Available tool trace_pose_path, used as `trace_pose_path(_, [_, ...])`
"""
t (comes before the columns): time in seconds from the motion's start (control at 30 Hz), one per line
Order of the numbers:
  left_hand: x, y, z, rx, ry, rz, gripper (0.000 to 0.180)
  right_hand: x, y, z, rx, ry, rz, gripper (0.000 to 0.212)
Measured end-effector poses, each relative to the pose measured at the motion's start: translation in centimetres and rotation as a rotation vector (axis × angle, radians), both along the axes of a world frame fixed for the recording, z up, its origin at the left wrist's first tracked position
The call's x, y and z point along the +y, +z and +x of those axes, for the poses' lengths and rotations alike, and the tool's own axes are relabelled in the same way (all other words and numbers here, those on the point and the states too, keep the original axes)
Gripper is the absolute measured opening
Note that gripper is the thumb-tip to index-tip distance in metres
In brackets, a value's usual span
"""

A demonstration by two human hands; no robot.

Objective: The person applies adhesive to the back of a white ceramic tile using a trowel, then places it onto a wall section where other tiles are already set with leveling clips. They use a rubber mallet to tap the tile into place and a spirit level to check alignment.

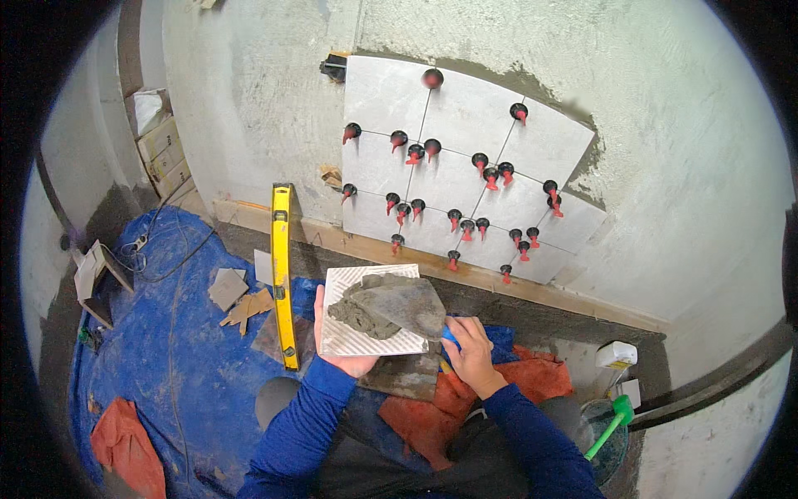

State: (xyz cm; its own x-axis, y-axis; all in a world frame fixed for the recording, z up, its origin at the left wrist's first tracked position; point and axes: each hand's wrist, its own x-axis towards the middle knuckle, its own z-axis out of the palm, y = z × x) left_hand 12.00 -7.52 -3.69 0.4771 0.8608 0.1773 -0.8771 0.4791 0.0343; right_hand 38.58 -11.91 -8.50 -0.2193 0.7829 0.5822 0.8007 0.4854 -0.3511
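My left hand [352, 364] supports a square tile [339, 343] from below and along its left edge, ribbed back facing up. A heap of grey mortar [359, 318] covers the tile's middle. In my right hand [474, 358] is the blue handle of a pointed trowel [409, 304]. Its grey-smeared blade lies over the mortar, pointing left. Ahead, light grey tiles [465, 108] are set on the wall in rows. Black and red levelling clips [491, 179] stand at their joints and corners.
A yellow spirit level [283, 283] leans left of the tile. Blue tarp [208, 374] spreads over the floor, with tile offcuts [227, 289] and orange cloth [125, 449]. A bucket [604, 445] with a green-handled tool [611, 428] stands at lower right. Boxes [162, 154] line the left wall.
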Motion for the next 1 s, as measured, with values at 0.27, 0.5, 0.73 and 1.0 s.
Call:
trace_pose_path(0.27, [1.0, -0.7, -1.4, 0.04, 0.107, -0.069, 0.084, 1.2, -1.8, 3.5, 0.04, -0.017, -0.01, 0.041])
trace_pose_path(0.5, [2.3, 0.5, -5.2, 0.114, 0.356, 0.016, 0.088, -1.2, -3.5, 3.0, 0.271, -0.154, -0.196, 0.039])
trace_pose_path(0.73, [2.3, 0.1, -6.8, 0.107, 0.461, -0.083, 0.083, -0.8, 1.9, 3.0, 0.185, -0.095, -0.252, 0.044])
trace_pose_path(1.0, [1.8, 0.5, -8.1, 0.12, 0.447, -0.025, 0.09, -2.7, -10.5, 2.9, 0.212, -0.149, -1.043, 0.04])
